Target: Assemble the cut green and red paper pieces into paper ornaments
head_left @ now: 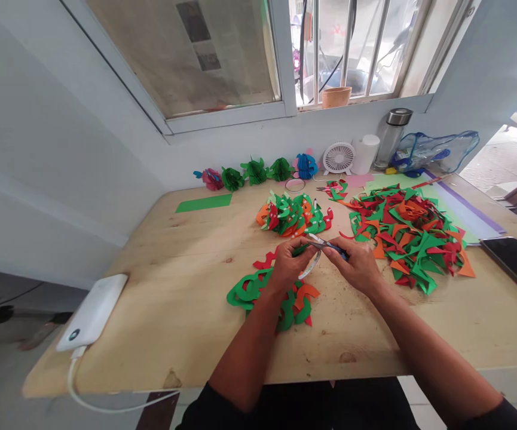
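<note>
Both my hands meet above the middle of the table. My left hand [291, 263] is closed on a green paper piece [300, 249], pinched at the fingertips. A white curved band, perhaps tape [310, 266], hangs beside those fingers; what holds it is not clear. My right hand [357, 261] grips blue-handled scissors [341, 251], their blades pointing left at the green piece. Curvy green, red and orange paper cutouts [249, 288] lie under and around my left hand. Beyond my hands is a heap of similar cutouts with small white patches [291, 212].
A large heap of paper scraps [413, 230] lies right, near a phone [516, 263]. Paper flowers [254, 172], a small fan [339, 158], a bottle [390, 140] and a clear pouch [441, 149] line the wall. A white power bank [94, 310] with cable sits left, a green strip [204, 203] behind.
</note>
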`<state>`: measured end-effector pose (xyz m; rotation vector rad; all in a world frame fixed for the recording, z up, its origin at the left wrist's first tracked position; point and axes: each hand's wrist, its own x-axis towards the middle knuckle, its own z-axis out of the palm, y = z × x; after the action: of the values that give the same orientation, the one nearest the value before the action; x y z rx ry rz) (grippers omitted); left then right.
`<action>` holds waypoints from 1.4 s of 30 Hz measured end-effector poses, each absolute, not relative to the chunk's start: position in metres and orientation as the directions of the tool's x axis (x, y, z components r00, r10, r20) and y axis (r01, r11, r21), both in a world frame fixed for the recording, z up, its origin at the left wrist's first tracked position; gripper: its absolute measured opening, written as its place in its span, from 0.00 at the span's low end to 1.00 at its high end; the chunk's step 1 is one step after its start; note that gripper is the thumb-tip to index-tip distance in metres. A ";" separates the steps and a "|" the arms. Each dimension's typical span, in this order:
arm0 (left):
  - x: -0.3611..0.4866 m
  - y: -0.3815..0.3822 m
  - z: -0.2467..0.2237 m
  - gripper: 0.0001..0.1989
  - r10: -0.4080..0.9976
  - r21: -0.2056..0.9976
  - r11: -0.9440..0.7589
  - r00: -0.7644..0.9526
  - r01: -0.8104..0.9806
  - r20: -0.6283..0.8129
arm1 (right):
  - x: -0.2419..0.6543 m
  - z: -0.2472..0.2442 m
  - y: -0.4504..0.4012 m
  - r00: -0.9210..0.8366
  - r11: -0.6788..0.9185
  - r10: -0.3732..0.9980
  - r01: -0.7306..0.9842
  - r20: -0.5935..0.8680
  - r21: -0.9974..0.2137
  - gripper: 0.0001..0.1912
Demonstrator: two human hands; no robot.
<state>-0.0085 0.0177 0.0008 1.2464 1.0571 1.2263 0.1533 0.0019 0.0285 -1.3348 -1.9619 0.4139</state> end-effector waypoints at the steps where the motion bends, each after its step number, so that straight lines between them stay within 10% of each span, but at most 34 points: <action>1: -0.009 0.018 0.000 0.13 0.993 0.995 -0.071 0.088 -0.076 0.078 | 0.153 0.028 0.002 -0.209 0.412 0.903 0.672 0.377 -0.615 0.21; 42: -0.007 0.015 0.006 0.13 0.994 0.995 -0.082 0.073 -0.056 0.086 | 0.152 0.025 0.001 -0.162 0.431 0.868 0.715 0.469 -0.550 0.22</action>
<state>-0.0074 0.0153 0.0057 1.2651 1.0741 1.2388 0.1517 0.0014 0.0250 -1.3374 -1.9295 0.2567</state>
